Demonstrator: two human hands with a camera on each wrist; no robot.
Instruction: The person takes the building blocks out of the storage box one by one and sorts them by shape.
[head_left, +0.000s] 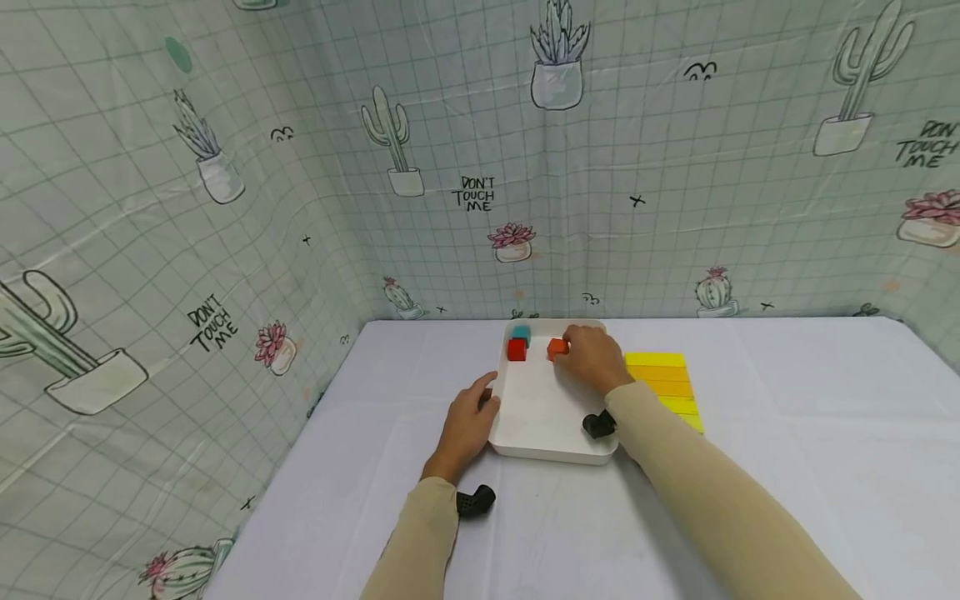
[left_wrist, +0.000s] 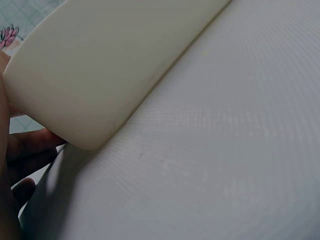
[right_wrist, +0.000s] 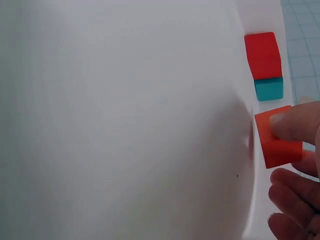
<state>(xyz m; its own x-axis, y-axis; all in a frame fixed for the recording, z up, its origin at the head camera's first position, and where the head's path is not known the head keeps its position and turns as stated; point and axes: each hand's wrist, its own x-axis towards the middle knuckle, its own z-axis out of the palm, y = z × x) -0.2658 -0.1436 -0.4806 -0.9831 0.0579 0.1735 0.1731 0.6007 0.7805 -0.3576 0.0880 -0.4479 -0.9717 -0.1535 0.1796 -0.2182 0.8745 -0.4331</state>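
A white tray (head_left: 555, 417) lies on the table, and my left hand (head_left: 467, 423) rests against its left side. The left wrist view has the fingers (left_wrist: 35, 142) at the corner of the tray wall (left_wrist: 100, 75). Over the tray's far right part, my right hand (head_left: 592, 357) pinches an orange block (head_left: 556, 348) between thumb and fingers. From the right wrist, this orange block (right_wrist: 278, 145) looks like a small cube, its underside hidden. At the far left inside the tray, a red block (head_left: 517, 349) sits in front of a teal block (head_left: 521, 334).
Yellow and orange-yellow flat strips (head_left: 663, 379) lie side by side just right of the tray, partly hidden by the right forearm. A white cloth covers the table (head_left: 810, 450). A patterned curtain (head_left: 600, 225) hangs behind it and on the left. Each wrist bears a black device (head_left: 476, 502).
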